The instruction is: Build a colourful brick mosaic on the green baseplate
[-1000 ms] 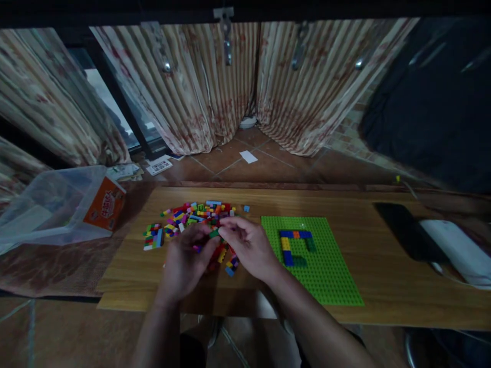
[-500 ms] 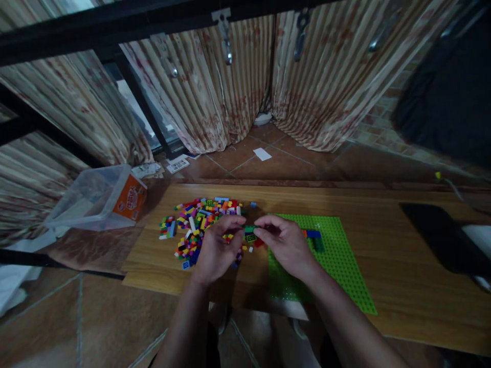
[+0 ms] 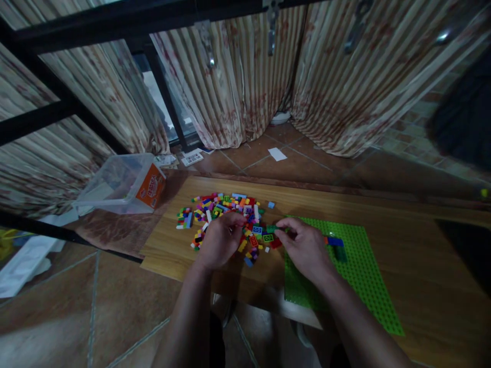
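My right hand [image 3: 303,248] pinches the end of a green toy brick [image 3: 270,229] between thumb and fingertips, beside the left edge of the green baseplate [image 3: 368,276]. My left hand [image 3: 220,243] is over the pile of loose bricks [image 3: 218,203], its thumb and fingers curled together. Whatever may be between those fingertips is too small and hidden to tell. Close to the green brick lie a red brick [image 3: 275,244] and an upturned dark brick with a green outline [image 3: 268,238]. On the baseplate are a blue brick [image 3: 336,242] and a dark green brick [image 3: 340,253], partly behind my right hand.
A small cluster of bricks [image 3: 184,219] lies left of the pile on the wooden table [image 3: 169,255]. Beyond the table's left end is a clear plastic box [image 3: 115,189] with an orange label. A black flat object [image 3: 466,250] lies at the right.
My left hand has left the green brick and moved left over the pile, fingers curling. My right hand still holds the green brick. The view has turned left.
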The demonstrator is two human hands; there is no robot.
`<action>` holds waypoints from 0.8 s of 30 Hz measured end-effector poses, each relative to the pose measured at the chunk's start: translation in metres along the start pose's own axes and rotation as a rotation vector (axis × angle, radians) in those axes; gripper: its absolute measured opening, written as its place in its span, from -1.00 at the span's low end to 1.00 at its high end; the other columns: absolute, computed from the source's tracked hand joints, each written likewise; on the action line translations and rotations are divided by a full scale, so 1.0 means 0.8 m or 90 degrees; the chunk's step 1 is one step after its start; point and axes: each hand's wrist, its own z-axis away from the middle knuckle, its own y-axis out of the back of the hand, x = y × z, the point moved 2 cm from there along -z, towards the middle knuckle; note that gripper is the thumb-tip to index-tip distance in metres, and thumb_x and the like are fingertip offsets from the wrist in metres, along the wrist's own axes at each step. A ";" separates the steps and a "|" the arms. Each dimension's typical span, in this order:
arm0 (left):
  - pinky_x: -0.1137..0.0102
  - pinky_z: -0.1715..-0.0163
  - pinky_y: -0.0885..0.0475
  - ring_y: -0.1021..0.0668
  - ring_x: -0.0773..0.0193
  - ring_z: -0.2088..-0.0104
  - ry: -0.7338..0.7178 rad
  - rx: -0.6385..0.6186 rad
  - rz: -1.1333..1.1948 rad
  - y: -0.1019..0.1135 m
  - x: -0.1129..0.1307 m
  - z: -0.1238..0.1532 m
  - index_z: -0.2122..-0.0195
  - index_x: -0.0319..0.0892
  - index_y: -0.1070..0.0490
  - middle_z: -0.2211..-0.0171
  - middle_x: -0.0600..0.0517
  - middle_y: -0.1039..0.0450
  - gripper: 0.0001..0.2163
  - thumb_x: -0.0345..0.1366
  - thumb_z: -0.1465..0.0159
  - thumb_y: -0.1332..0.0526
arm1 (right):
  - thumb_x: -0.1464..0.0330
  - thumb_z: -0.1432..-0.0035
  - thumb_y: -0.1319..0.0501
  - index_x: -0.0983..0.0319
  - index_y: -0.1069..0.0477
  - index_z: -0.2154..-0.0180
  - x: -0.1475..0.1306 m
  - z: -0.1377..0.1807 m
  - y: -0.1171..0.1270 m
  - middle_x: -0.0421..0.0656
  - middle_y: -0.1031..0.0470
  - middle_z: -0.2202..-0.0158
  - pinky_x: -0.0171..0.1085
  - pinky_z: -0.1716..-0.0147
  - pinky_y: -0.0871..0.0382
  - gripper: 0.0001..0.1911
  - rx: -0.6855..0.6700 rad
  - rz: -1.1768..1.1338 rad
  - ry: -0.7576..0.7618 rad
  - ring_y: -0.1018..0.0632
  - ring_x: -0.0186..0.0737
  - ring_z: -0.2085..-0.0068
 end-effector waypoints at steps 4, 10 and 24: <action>0.45 0.37 -0.38 -0.51 0.30 0.40 0.044 0.106 -0.037 0.022 -0.016 -0.004 0.27 -0.23 -0.50 0.38 0.00 -0.53 -0.83 -0.43 -0.19 -0.12 | 0.25 -0.10 -0.16 0.18 -0.49 0.35 -0.005 -0.001 -0.006 -0.18 -0.54 0.42 -0.29 0.40 -0.27 -0.81 0.018 0.012 0.001 -0.47 -0.26 0.46; 0.44 0.33 -0.38 -0.52 0.29 0.38 0.061 0.105 -0.061 0.030 -0.016 -0.002 0.32 -0.21 -0.51 0.37 0.01 -0.55 -0.85 -0.41 -0.19 -0.14 | 0.20 -0.06 -0.17 0.18 -0.47 0.41 -0.001 -0.003 -0.007 -0.20 -0.50 0.49 -0.28 0.44 -0.22 -0.79 0.055 0.057 -0.026 -0.43 -0.26 0.51; 0.47 0.44 -0.37 -0.52 0.31 0.47 0.187 0.461 0.119 0.083 -0.037 0.008 0.35 -0.22 -0.54 0.47 0.03 -0.54 -0.85 -0.30 -0.08 -0.24 | 0.20 -0.13 -0.14 0.17 -0.50 0.41 0.003 -0.006 -0.021 -0.18 -0.54 0.40 -0.24 0.34 -0.28 -0.75 0.007 0.105 0.029 -0.50 -0.22 0.42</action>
